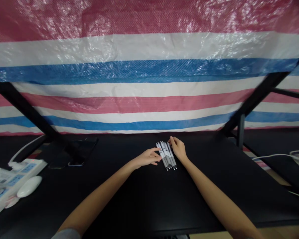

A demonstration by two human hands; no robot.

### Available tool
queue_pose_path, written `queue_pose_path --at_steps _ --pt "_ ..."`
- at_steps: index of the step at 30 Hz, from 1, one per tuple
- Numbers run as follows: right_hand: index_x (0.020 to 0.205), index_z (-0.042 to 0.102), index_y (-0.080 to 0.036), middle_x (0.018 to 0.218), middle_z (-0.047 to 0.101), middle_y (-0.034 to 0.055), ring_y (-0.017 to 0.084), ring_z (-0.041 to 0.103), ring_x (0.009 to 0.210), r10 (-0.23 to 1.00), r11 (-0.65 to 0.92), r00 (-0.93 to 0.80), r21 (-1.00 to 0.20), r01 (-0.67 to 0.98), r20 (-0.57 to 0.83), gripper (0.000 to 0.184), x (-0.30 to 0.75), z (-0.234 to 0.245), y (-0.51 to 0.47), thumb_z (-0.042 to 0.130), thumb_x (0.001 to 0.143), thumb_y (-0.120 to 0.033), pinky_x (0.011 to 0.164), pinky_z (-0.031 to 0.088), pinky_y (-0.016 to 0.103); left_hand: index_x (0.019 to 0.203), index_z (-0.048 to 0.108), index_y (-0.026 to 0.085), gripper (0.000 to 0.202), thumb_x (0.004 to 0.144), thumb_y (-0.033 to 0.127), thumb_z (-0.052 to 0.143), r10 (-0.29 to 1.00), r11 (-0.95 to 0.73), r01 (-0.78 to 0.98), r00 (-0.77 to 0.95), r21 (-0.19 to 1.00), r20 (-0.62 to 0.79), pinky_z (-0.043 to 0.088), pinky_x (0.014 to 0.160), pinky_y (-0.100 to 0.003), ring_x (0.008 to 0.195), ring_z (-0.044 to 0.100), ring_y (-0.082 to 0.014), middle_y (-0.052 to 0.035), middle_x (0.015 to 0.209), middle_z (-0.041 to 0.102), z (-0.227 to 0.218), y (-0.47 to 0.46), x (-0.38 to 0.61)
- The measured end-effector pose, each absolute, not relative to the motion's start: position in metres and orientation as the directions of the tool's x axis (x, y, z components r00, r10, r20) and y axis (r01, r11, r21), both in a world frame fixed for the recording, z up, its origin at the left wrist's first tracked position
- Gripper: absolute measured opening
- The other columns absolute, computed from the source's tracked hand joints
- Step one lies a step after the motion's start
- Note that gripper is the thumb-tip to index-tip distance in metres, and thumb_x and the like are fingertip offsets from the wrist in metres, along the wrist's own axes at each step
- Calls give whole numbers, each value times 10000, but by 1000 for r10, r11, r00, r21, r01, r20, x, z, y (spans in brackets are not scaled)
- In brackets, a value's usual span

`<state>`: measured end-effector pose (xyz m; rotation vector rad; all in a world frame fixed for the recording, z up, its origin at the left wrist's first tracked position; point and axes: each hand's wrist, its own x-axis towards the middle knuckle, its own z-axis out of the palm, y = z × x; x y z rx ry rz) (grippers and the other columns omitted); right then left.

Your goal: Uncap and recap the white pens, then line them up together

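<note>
Touching white-and-grey pens (166,154) with both hands: pens side by side, slightly fanned, mid-desk. Left hand (146,157) open, fingertips against pens' left side. Right hand (178,148) at far ends, cannot tell if gripping. Black desk (149,205) carries, far left, power strip (13,176), white mouse (29,186), dark phone (82,152). Striped tarp (149,76) behind.

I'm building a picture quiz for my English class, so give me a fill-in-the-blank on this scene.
The pens on the table are mostly ____.
The right hand touches the pens at their ____ end, away from the person.
The white computer mouse lies by the power strip on the ____ side of the view.
The tarp has red, white and ____ stripes.

white; far; left; blue
</note>
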<state>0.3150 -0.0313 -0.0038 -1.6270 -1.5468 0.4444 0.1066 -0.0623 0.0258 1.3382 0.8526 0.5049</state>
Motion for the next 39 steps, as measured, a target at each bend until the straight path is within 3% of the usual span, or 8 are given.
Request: queue_pose_path --at_steps 9,15,19,22,24,26,28,39 --pt "733 616 -183 688 649 61 193 576 635 926 126 208 -777 617 315 542 314 -1 -31 289 855 -599 583 372 271 1315 458 221 625 742 314 691 743 106 106 653 989 -149 502 859 -448 1054 565 -254 -178 1345 446 25 -59 105" --pt "727 616 -181 690 650 67 198 573 639 926 155 197 -799 580 323 543 314 -1 -29 319 831 -625 594 383 279 1272 502 226 530 770 277 664 756 98 14 649 995 -84 509 858 -399 1079 566 -241 -150 1381 427 19 -54 102" --pt "732 612 -179 677 635 62 194 563 636 919 165 219 -822 545 329 541 314 -2 -28 334 825 -634 601 388 282 1130 589 168 338 796 217 611 879 -126 140 476 982 45 523 795 -356 918 616 -181 -124 1186 591 10 -34 87" --pt "734 608 -174 661 612 55 184 544 614 917 174 231 -844 507 327 547 315 -4 -28 337 823 -641 589 386 279 1013 622 165 208 823 208 551 917 -360 427 326 829 230 509 772 -346 836 611 -168 -78 972 655 8 -18 66" --pt "728 605 -174 653 603 51 179 534 605 916 183 232 -858 481 326 548 315 -6 -27 343 818 -647 580 386 275 965 633 182 171 831 221 536 861 -508 629 355 589 365 474 834 -380 865 587 -185 -56 923 649 7 -13 52" --pt "714 600 -175 644 596 47 172 524 594 916 190 235 -868 460 325 545 316 -7 -26 350 816 -648 576 387 272 928 638 186 160 849 230 506 819 -550 749 397 369 416 450 853 -402 899 565 -209 -59 920 637 5 -11 41" --pt "704 597 -175 632 587 41 164 513 576 916 191 239 -874 446 322 534 317 -7 -25 357 819 -638 571 384 271 914 637 181 184 874 246 469 799 -554 793 423 252 427 446 848 -387 899 551 -210 -65 931 622 3 -11 37" --pt "678 584 -177 582 528 12 136 465 520 916 230 244 -914 333 319 504 317 -8 -22 393 818 -622 532 376 264 918 624 181 211 895 257 429 784 -557 810 440 184 438 442 835 -359 883 524 -202 -60 937 607 0 -11 38"
